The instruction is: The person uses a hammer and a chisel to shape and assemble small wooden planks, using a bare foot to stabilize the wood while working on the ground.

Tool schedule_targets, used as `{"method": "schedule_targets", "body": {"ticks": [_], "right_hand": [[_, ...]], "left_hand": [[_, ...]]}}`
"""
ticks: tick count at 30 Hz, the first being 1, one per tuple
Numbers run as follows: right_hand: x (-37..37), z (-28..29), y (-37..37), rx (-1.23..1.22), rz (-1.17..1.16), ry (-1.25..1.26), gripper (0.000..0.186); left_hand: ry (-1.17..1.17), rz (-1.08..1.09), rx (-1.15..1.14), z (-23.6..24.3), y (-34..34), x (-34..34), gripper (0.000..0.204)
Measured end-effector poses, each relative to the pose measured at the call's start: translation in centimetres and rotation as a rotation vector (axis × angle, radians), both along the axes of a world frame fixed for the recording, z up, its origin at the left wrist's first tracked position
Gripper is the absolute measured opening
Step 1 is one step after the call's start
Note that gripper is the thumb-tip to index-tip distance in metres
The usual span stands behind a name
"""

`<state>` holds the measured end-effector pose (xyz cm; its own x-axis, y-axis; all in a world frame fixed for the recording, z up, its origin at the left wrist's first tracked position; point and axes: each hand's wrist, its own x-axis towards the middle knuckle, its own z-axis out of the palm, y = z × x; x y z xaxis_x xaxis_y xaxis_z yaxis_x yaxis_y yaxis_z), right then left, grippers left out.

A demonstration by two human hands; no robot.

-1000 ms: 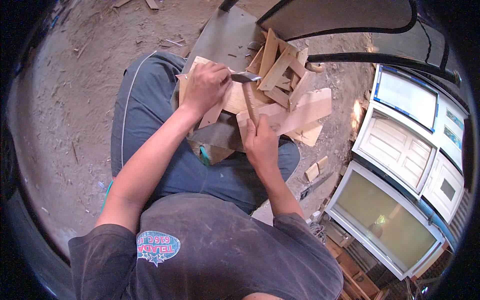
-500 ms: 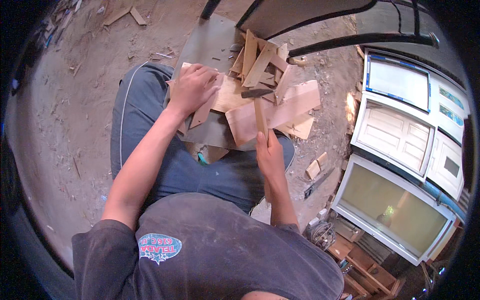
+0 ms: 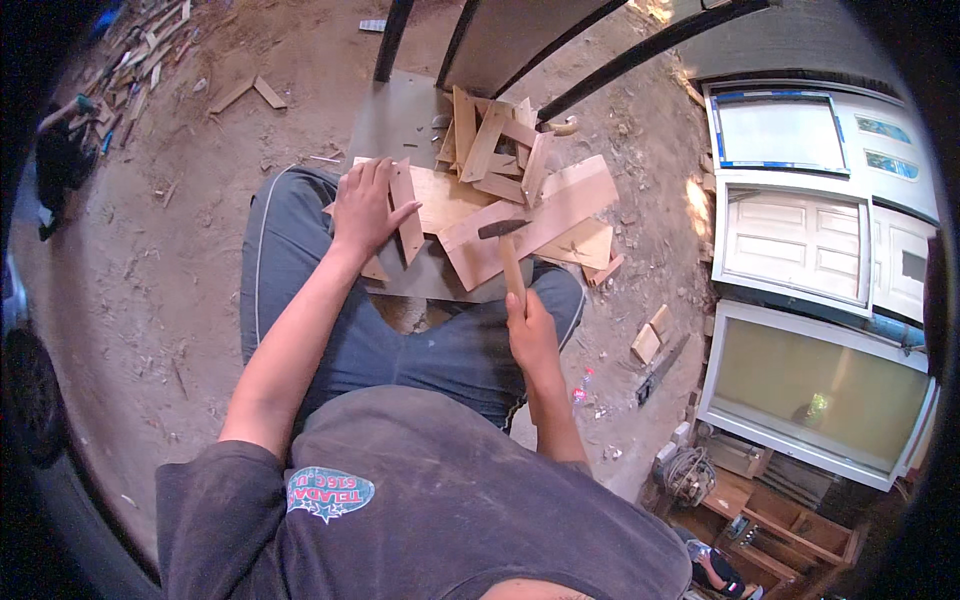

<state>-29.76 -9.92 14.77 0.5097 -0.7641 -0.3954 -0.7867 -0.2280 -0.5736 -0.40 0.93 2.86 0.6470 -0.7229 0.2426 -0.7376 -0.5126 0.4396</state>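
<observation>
My left hand [image 3: 362, 208] lies on light wooden pieces over my lap, fingers stretched out and thumb spread to the right. The thumb crosses a narrow wooden strip [image 3: 410, 240] with slanted ends; what is under the palm is hidden. My right hand [image 3: 533, 335] is closed round the lower part of a hammer's wooden handle. The dark hammer head [image 3: 503, 229] is over a wide pinkish board [image 3: 475, 255]. Beneath these pieces a grey metal sheet [image 3: 440, 278] spans my legs, and a paler board [image 3: 440, 195] lies beside my left hand.
Beyond the boards is a heap of short wooden offcuts [image 3: 490, 140], close to dark metal bars [image 3: 640, 55]. On the dirt floor at right are two small blocks [image 3: 645, 345] and a saw-like tool [image 3: 662, 370]. White-framed panels [image 3: 815, 385] and a coiled cable [image 3: 688, 475] stand farther right.
My left hand has flattened, its thumb now spread over the strip, whose lower end shows more. The hammer stays in my right hand, its head slightly lower. The whole view has shifted.
</observation>
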Motion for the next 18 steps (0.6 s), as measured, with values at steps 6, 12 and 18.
{"method": "schedule_targets", "body": {"ticks": [6,12,18], "right_hand": [[-1.9,-2.4,1.1,-0.025,-0.019,0.0,0.038],[-1.4,-2.2,1.2,-0.026,0.001,-0.061,0.035],[2.1,-0.3,-0.6,0.018,0.096,-0.082,0.035]], "left_hand": [[-0.072,0.091,0.006,-0.7,-0.8,-0.5,0.089],[-0.115,0.138,0.041,-1.1,-1.7,0.5,0.091],[-0.054,0.146,-0.02,-1.3,-2.4,1.1,0.088]]}}
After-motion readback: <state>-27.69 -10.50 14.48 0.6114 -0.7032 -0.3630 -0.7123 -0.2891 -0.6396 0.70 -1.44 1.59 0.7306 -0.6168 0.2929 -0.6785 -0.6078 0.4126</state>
